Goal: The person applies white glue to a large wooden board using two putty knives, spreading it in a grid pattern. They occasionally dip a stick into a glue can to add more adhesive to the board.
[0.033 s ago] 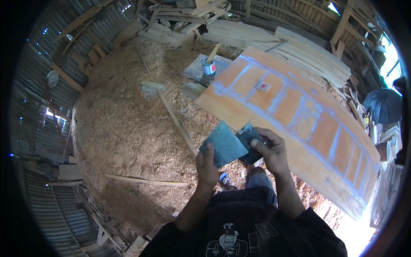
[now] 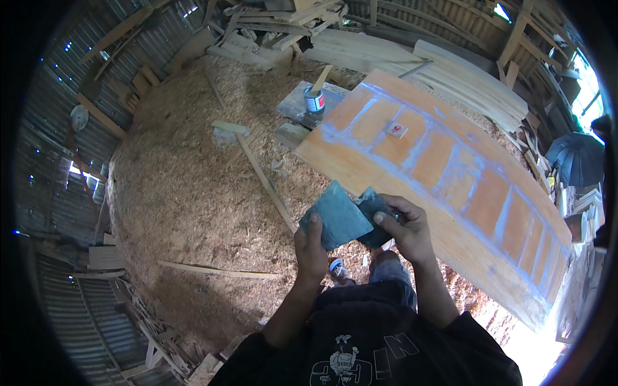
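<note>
My left hand [image 2: 311, 248] pinches a flat, thin teal square [image 2: 337, 217], with the thumb along its left edge. A similar but darker flat piece [image 2: 371, 217] is gripped between the thumb and fingers of my right hand [image 2: 407, 225]. The two pieces meet and partly overlap in front of my body, the teal one nearer the camera. Whether they are stiff spreaders or folded sheets I cannot tell. Just beyond my right hand lies a large orange-brown wooden panel [image 2: 360, 166], streaked with pale bluish filler along its joints.
A small square packet [image 2: 396, 130] rests on the panel. Behind its left end, an open can [image 2: 314, 101] with a wooden stick [image 2: 322, 78] in it stands on a board. Shavings [image 2: 187, 167] and loose battens [image 2: 219, 271] cover the floor. Stacked planks [image 2: 463, 80] lie at the back.
The darker piece and the fingers of my right hand have shifted down very slightly against the teal square. My left hand has stayed where it was.
</note>
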Action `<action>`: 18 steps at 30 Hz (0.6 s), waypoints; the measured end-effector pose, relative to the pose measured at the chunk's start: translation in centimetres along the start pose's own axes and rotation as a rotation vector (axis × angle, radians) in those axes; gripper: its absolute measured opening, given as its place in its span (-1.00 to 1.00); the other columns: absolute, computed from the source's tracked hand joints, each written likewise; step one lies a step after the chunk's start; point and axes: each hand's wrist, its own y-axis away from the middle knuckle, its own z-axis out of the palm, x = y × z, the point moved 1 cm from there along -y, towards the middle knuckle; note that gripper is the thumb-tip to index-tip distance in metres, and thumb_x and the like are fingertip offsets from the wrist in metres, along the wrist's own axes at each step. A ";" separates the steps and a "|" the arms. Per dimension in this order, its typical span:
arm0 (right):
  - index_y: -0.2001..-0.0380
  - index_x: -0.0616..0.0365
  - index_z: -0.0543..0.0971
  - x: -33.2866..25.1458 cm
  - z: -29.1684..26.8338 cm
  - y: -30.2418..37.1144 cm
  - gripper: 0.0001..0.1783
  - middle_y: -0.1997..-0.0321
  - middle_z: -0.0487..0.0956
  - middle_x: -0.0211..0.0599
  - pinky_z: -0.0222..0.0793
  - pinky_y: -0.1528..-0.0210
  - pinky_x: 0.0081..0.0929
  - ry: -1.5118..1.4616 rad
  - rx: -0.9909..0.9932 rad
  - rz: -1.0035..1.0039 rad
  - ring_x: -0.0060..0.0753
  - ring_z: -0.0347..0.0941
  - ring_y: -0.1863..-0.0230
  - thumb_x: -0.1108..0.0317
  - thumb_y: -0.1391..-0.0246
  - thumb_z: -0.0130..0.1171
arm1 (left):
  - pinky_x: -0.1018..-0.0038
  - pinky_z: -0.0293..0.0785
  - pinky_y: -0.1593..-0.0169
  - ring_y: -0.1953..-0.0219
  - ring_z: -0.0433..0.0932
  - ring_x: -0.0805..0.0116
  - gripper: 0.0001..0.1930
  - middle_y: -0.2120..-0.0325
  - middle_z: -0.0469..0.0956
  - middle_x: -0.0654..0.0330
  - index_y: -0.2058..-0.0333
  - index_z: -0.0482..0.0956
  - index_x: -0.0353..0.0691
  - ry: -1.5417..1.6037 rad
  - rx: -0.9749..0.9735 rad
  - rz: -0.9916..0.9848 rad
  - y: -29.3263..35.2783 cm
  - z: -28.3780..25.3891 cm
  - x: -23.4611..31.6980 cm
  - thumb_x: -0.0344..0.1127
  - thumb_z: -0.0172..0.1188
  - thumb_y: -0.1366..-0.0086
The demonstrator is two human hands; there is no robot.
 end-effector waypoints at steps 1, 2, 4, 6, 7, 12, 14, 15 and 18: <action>-0.11 0.33 0.57 -0.1 0.2 0.1 -0.62 0.04 0.68 -0.28 0.49 -0.06 -0.50 0.051 -0.059 0.044 -0.54 0.57 0.04 0.57 -0.22 0.25 | 0.42 0.41 -0.09 0.07 0.51 0.44 -0.52 0.12 0.58 0.17 0.01 0.56 -0.39 -0.001 -0.010 0.009 -0.2 0.0 0.0 0.00 -0.02 -0.55; -0.14 0.34 0.56 -0.5 0.3 -0.2 -0.58 0.05 0.68 -0.30 0.51 -0.02 -0.52 0.112 -0.086 0.003 -0.56 0.56 0.05 0.54 -0.21 0.29 | 0.42 0.41 -0.09 0.07 0.51 0.44 -0.52 0.13 0.59 0.17 0.01 0.55 -0.40 0.009 -0.004 0.024 -1.2 0.1 0.1 0.00 -0.02 -0.55; -0.13 0.31 0.58 -1.0 0.4 -0.4 -0.58 0.07 0.68 -0.32 0.51 0.03 -0.55 0.082 -0.121 0.090 -0.59 0.55 0.06 0.53 -0.20 0.30 | 0.43 0.41 -0.09 0.07 0.51 0.45 -0.51 0.14 0.59 0.18 0.01 0.55 -0.40 0.037 -0.007 0.059 -1.7 -0.1 0.3 0.01 -0.01 -0.54; -0.13 0.27 0.60 -1.7 0.3 -0.5 -0.58 0.09 0.69 -0.32 0.51 0.05 -0.57 0.156 -0.154 0.128 -0.61 0.56 0.07 0.53 -0.19 0.32 | 0.42 0.42 -0.10 0.06 0.52 0.44 -0.51 0.13 0.59 0.16 0.01 0.55 -0.40 0.008 0.024 0.013 -2.1 -0.5 0.3 0.01 0.00 -0.54; -0.12 0.24 0.61 -2.0 0.2 -0.6 -0.58 0.10 0.69 -0.32 0.51 0.06 -0.57 0.249 -0.182 0.138 -0.62 0.56 0.08 0.52 -0.18 0.33 | 0.42 0.42 -0.10 0.06 0.52 0.43 -0.51 0.12 0.60 0.16 0.01 0.55 -0.40 -0.014 0.048 -0.023 -2.2 -0.7 0.3 0.01 0.00 -0.53; -0.10 0.18 0.64 -2.4 0.2 -0.7 -0.59 0.11 0.70 -0.30 0.50 0.07 -0.56 0.440 -0.263 0.077 -0.63 0.56 0.13 0.52 -0.15 0.35 | 0.40 0.43 -0.10 0.05 0.54 0.41 -0.52 0.14 0.59 0.16 0.03 0.56 -0.38 0.163 0.119 0.032 -2.2 -1.2 -0.2 0.02 0.02 -0.52; -0.10 0.20 0.64 -2.0 0.7 -0.8 -0.58 0.11 0.70 -0.30 0.50 0.06 -0.54 0.366 -0.251 0.064 -0.62 0.55 0.14 0.51 -0.15 0.35 | 0.40 0.43 -0.09 0.05 0.55 0.41 -0.52 0.14 0.59 0.16 0.03 0.56 -0.38 0.178 0.148 0.037 -2.2 -1.5 -0.4 0.03 0.02 -0.52; -0.10 0.21 0.64 -1.7 0.9 -0.8 -0.59 0.10 0.70 -0.30 0.50 0.05 -0.54 0.298 -0.235 0.129 -0.62 0.55 0.14 0.52 -0.15 0.35 | 0.39 0.44 -0.09 0.06 0.55 0.40 -0.51 0.13 0.59 0.16 0.02 0.55 -0.38 0.182 0.147 0.040 -2.3 -1.7 -0.5 0.03 0.02 -0.52; -0.10 0.23 0.63 -0.9 1.8 -0.7 -0.59 0.09 0.70 -0.31 0.49 0.03 -0.53 0.163 -0.238 0.202 -0.61 0.56 0.12 0.54 -0.16 0.32 | 0.38 0.45 -0.09 0.06 0.55 0.39 -0.50 0.10 0.58 0.14 -0.02 0.53 -0.40 0.111 0.095 0.093 -2.4 -2.4 -0.4 0.02 0.02 -0.52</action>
